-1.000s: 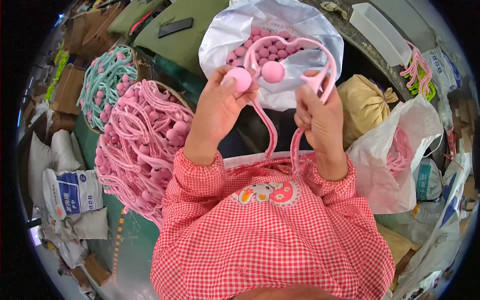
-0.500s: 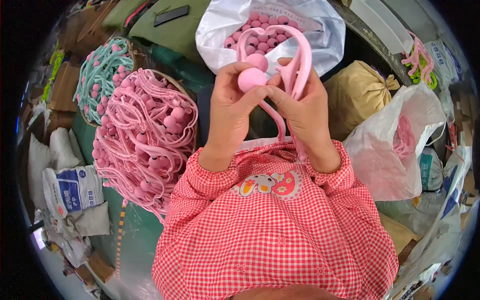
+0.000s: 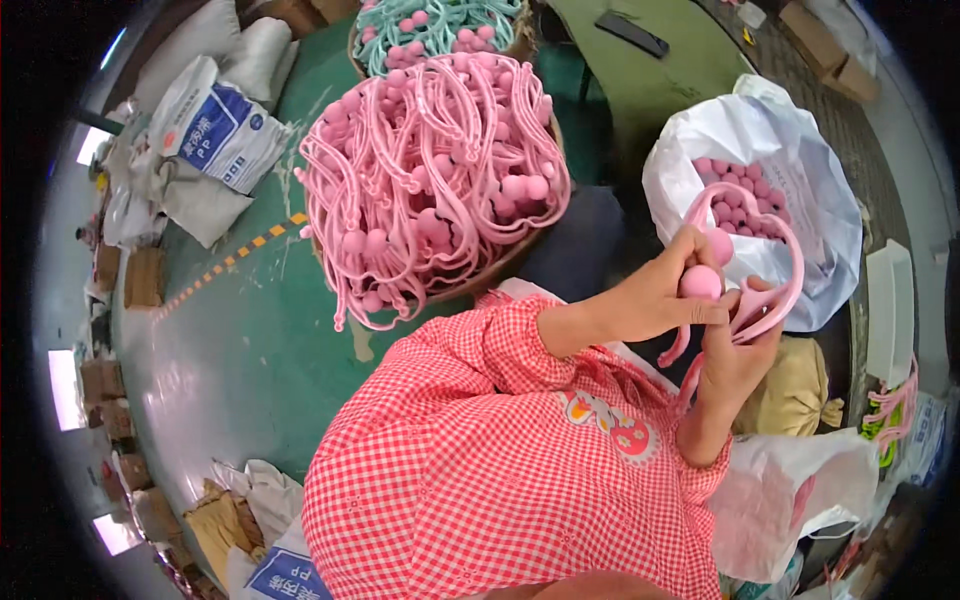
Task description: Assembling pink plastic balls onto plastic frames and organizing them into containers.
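Observation:
In front of the checked smock I hold a pink bendy plastic strap (image 3: 797, 262), curved into a loop, with two pink balls on it. The nearer pink ball (image 3: 700, 283) sits between the fingers and thumb of my left hand (image 3: 655, 292), which is closed on it. My right hand (image 3: 738, 362) grips the forked part of the strap, its thumb close to the left one. A loose end of the strap hangs below the hands. Just beyond them stands a white plastic bag (image 3: 835, 225) with many loose pink balls (image 3: 742, 190) inside.
At left is a heaped pile of pink straps with balls (image 3: 430, 170) in a round basket. Behind it lie teal straps (image 3: 445, 22). A dark flat object (image 3: 632, 34) rests on a green surface. Near my right arm are a tan sack (image 3: 785, 390) and a white bag (image 3: 770, 480).
The view has swung left, so the pink pile sits nearer the middle and my hands farther right. Both hands keep the same hold on the strap and ball.

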A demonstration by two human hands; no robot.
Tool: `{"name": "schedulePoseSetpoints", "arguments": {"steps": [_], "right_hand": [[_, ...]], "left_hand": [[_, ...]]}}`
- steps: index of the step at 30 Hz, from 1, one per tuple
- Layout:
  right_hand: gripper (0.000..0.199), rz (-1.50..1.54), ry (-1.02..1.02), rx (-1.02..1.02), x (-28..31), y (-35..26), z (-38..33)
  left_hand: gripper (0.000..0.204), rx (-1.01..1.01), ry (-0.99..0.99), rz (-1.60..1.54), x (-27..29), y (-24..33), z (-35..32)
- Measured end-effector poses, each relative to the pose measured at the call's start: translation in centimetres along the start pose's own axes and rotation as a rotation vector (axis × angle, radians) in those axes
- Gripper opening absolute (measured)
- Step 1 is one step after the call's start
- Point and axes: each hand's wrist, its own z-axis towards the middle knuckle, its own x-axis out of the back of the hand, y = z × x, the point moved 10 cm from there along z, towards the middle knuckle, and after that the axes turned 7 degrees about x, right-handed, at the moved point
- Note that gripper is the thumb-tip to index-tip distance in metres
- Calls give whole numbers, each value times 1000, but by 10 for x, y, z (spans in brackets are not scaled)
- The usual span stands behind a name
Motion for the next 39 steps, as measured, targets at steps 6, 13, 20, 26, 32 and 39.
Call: {"name": "schedulePoseSetpoints", "arguments": {"steps": [6, 13, 20, 26, 32, 39], "right_hand": [[32, -167, 20, 4, -2, 12, -6], [24, 56, -9, -270, 0, 35, -4], [30, 122, -39, -239, 4, 39, -3], [26, 100, 41, -281, 18, 45, -8], [22, 126, 37, -252, 16, 53, -11], [26, 45, 185, -296, 49, 43, -4]], "left_hand": [[37, -122, 418, 41, 59, 15, 5], [46, -44, 201, 142, 38, 52, 1], [55, -302, 28, 483, 8, 51, 4], [51, -127, -26, 207, -1, 32, 13], [55, -185, -61, 247, -10, 20, 8], [43, -357, -66, 889, -39, 43, 30]]}}
